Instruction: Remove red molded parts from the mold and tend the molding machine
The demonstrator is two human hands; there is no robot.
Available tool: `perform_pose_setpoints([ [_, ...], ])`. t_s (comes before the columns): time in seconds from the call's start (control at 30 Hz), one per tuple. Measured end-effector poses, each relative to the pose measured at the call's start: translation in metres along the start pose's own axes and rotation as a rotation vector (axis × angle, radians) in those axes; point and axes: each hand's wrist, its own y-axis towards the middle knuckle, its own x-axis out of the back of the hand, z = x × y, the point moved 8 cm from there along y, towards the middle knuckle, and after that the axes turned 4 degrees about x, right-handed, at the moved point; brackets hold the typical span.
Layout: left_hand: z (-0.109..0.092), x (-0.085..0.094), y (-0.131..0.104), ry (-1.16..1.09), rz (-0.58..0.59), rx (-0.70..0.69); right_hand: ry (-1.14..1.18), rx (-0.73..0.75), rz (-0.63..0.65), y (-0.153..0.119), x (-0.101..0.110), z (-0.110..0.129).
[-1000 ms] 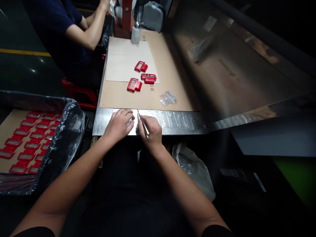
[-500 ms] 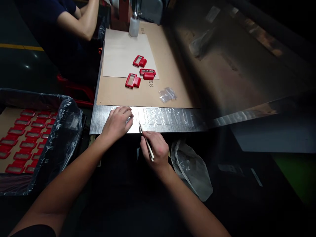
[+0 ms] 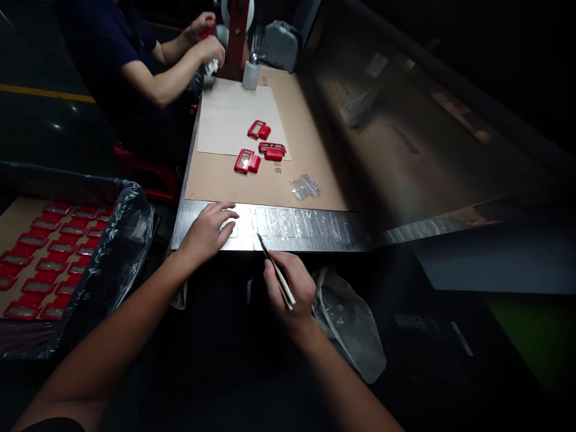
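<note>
My left hand (image 3: pixel 206 234) rests at the left part of a brushed metal strip (image 3: pixel 186 221) along the table's front edge. Its fingers are spread, over or beside a clear flat piece (image 3: pixel 231 230). Tweezers (image 3: pixel 279 277) with a pale handle are gripped in my right hand (image 3: pixel 294 291), just off the front edge. Their dark tips point at the strip; whether they pinch anything is too small to tell. A row of clear thin rectangles (image 3: pixel 294 224) lies along the strip to the right of my left hand.
Three red plastic frames (image 3: pixel 246 161) lie on the cardboard-covered table, near a small clear plastic bag (image 3: pixel 306 186). Further back stands a white bottle (image 3: pixel 251 74). A lined bin (image 3: pixel 135 222) at left holds several red frames. A co-worker (image 3: pixel 148 78) sits at the far left.
The view has tilted up slightly. My right hand and the tweezers have drawn back a little toward me. My left fingers are spread wider. The co-worker's hands have come into view.
</note>
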Motion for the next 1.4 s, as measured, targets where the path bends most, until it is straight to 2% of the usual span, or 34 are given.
perform_pose_setpoints([
  [0.1, 0.007, 0.001, -0.006, 0.139, 0.04, -0.031, -0.006, 0.032, 0.024, 0.018, -0.027, -0.008],
  [0.23, 0.01, 0.0, -0.008, 0.179, 0.037, -0.028, -0.062, 0.042, 0.063, 0.036, -0.065, -0.025],
  [0.4, 0.006, -0.001, -0.007, 0.187, 0.027, 0.0, -0.109, 0.032, 0.081, 0.043, -0.081, -0.036],
  [0.57, 0.006, -0.001, -0.007, 0.202, 0.042, 0.016, -0.134, 0.027, 0.08, 0.039, -0.077, -0.031],
  [1.2, 0.005, -0.002, -0.007, 0.211, 0.044, 0.004, -0.097, 0.038, 0.116, 0.002, -0.04, 0.011],
  [1.4, 0.008, 0.0, -0.006, 0.128, 0.042, 0.022, -0.026, 0.004, 0.095, -0.007, -0.023, 0.02],
])
